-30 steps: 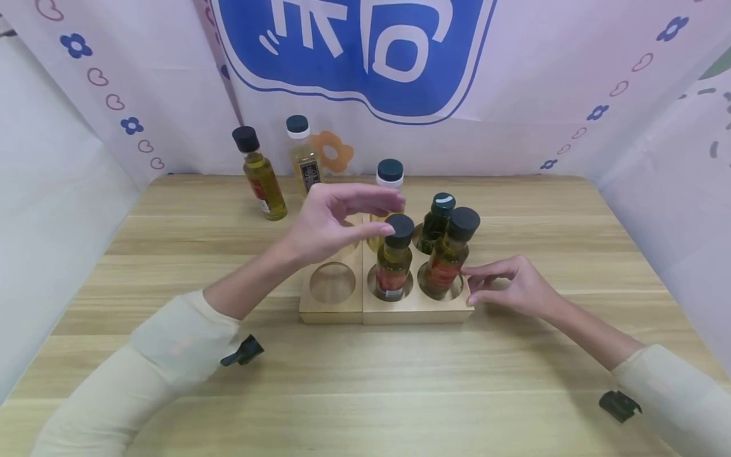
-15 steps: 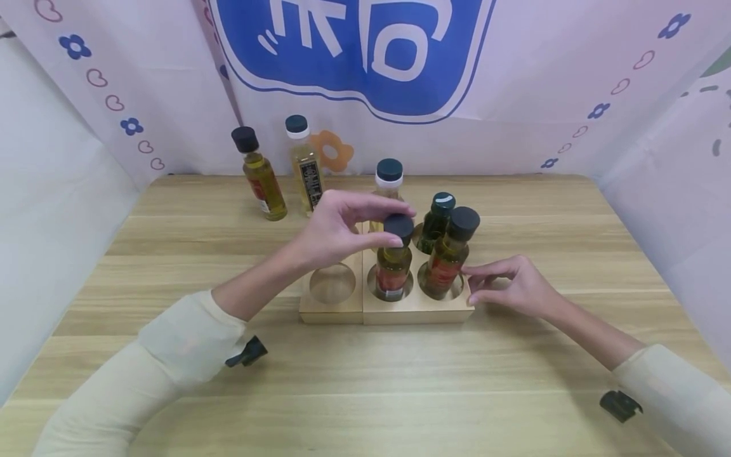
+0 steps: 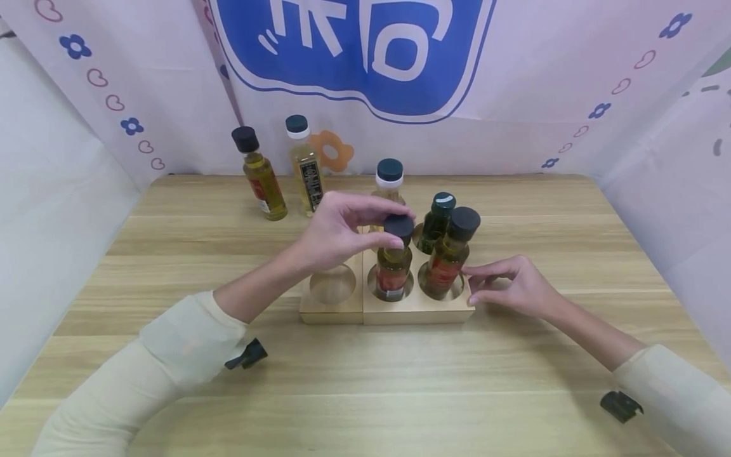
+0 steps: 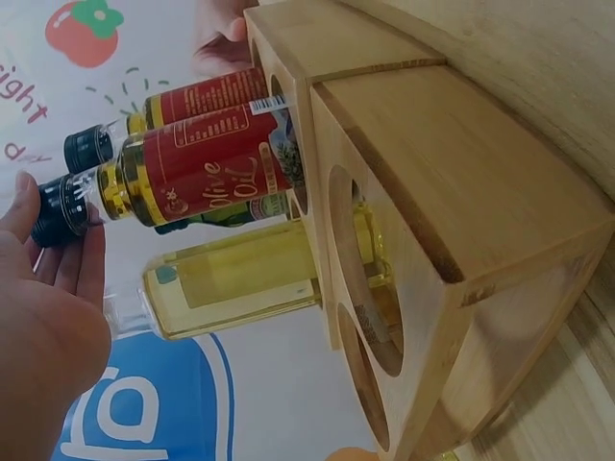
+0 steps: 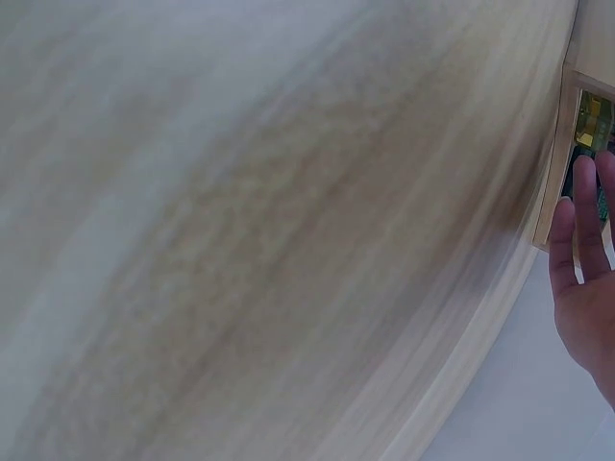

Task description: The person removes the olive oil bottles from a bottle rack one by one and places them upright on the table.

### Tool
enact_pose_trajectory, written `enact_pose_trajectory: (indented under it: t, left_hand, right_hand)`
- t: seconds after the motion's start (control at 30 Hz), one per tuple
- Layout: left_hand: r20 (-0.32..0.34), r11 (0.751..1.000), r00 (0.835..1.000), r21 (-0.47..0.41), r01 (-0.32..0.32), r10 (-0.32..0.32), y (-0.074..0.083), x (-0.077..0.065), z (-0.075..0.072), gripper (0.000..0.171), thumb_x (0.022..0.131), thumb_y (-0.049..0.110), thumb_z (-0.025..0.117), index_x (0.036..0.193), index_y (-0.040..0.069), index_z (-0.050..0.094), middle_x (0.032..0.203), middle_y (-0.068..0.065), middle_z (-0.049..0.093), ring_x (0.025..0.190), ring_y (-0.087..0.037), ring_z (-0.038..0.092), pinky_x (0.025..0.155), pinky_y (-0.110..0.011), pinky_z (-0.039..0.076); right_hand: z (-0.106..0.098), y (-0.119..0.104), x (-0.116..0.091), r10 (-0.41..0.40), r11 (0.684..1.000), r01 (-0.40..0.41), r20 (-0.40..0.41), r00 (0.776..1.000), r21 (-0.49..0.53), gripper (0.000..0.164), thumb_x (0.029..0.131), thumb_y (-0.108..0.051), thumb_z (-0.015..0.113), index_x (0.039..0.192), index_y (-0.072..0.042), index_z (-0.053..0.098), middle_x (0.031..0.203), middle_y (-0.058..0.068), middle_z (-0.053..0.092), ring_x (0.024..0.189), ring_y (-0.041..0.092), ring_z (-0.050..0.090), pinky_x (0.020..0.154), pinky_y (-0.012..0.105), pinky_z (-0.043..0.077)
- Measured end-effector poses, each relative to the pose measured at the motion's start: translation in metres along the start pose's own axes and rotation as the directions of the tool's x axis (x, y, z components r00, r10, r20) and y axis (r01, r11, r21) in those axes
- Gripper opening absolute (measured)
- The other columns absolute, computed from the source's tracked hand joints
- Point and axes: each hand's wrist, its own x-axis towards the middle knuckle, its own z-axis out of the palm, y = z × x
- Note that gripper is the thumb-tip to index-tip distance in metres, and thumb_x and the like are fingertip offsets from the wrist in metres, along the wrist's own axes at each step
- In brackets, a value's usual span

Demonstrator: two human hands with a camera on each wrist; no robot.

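Observation:
My left hand [image 3: 345, 231] pinches the black cap of an olive oil bottle [image 3: 393, 270] between thumb and fingers. This red-labelled bottle stands in a front hole of the wooden bottle rack [image 3: 417, 315]; in the left wrist view its label [image 4: 211, 168] reads "olive oil". My right hand [image 3: 511, 289] grips the rack's right end, thumb near the front corner. A second red-labelled bottle [image 3: 445, 266] leans slightly in the front right hole. Behind stand a dark green bottle [image 3: 436, 222] and a pale oil bottle [image 3: 390, 181], partly covered by my left hand.
On the table [image 3: 365, 393], behind the rack to the left, stand another olive oil bottle [image 3: 264, 181] and a clear pale oil bottle [image 3: 307, 168]. The rack's left section [image 3: 331, 314] has a bare front hole. A printed cloth [image 3: 531, 82] hangs behind the table.
My left hand has moved slightly right and down, and its fingers have closed onto the bottle's cap. My right hand and the rack have stayed in place.

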Motion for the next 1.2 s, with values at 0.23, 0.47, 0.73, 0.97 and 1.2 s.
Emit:
enact_pose_trajectory:
  t: [0.23, 0.47, 0.73, 0.97, 1.2]
  left_hand:
    - [-0.05, 1.0, 0.999, -0.003, 0.014, -0.014, 0.0026, -0.0003, 0.001, 0.034, 0.082, -0.015, 0.08, 0.115, -0.012, 0.072, 0.114, -0.02, 0.076, 0.103, -0.026, 0.076, 0.09, -0.039, 0.062]
    - [-0.061, 0.999, 0.998, -0.01, 0.03, -0.031, 0.0035, 0.0009, 0.0015, 0.034, 0.082, -0.015, 0.08, 0.115, -0.012, 0.072, 0.113, -0.02, 0.076, 0.102, -0.027, 0.076, 0.09, -0.041, 0.062]
    - [-0.015, 0.997, 0.997, 0.003, 0.077, -0.077, 0.0019, 0.0032, 0.001, 0.038, 0.084, -0.011, 0.08, 0.121, -0.009, 0.071, 0.117, -0.017, 0.076, 0.106, -0.024, 0.075, 0.096, -0.04, 0.06]
    - [-0.025, 0.993, 0.993, 0.026, 0.113, -0.112, 0.0026, 0.0015, 0.0012, 0.036, 0.086, -0.009, 0.079, 0.121, -0.01, 0.071, 0.118, -0.018, 0.075, 0.103, -0.025, 0.076, 0.092, -0.038, 0.061]
    - [-0.082, 0.99, 0.987, 0.015, 0.143, -0.141, 0.0034, 0.0023, 0.0019, 0.032, 0.088, -0.01, 0.077, 0.119, -0.012, 0.071, 0.117, -0.021, 0.075, 0.103, -0.028, 0.076, 0.089, -0.036, 0.062]
  right_hand:
    - [0.0006, 0.0003, -0.0003, -0.002, 1.0, 0.002, -0.001, 1.0, 0.011, 0.045, 0.071, 0.008, 0.09, 0.114, 0.01, 0.074, 0.083, 0.004, 0.079, 0.077, 0.01, 0.074, 0.073, 0.023, 0.062]
    - [0.0001, 0.0, 0.0002, -0.005, 1.0, 0.005, 0.005, 1.0, 0.012, 0.045, 0.073, 0.007, 0.089, 0.115, 0.011, 0.073, 0.084, 0.005, 0.079, 0.078, 0.009, 0.073, 0.074, 0.023, 0.062]
    - [-0.0003, 0.0012, 0.0007, -0.01, 1.0, 0.01, 0.0, 1.0, 0.004, 0.045, 0.072, 0.007, 0.09, 0.114, 0.01, 0.074, 0.084, 0.008, 0.079, 0.077, 0.011, 0.074, 0.073, 0.023, 0.062]
    - [0.0002, 0.0, 0.0013, -0.02, 1.0, 0.02, -0.001, 1.0, 0.006, 0.044, 0.072, 0.007, 0.089, 0.113, 0.01, 0.074, 0.085, 0.009, 0.079, 0.077, 0.011, 0.074, 0.073, 0.024, 0.062]
    - [-0.001, -0.0005, 0.0004, 0.007, 1.0, -0.007, 0.001, 1.0, 0.005, 0.045, 0.072, 0.007, 0.089, 0.114, 0.01, 0.073, 0.085, 0.007, 0.079, 0.077, 0.01, 0.074, 0.073, 0.023, 0.062]
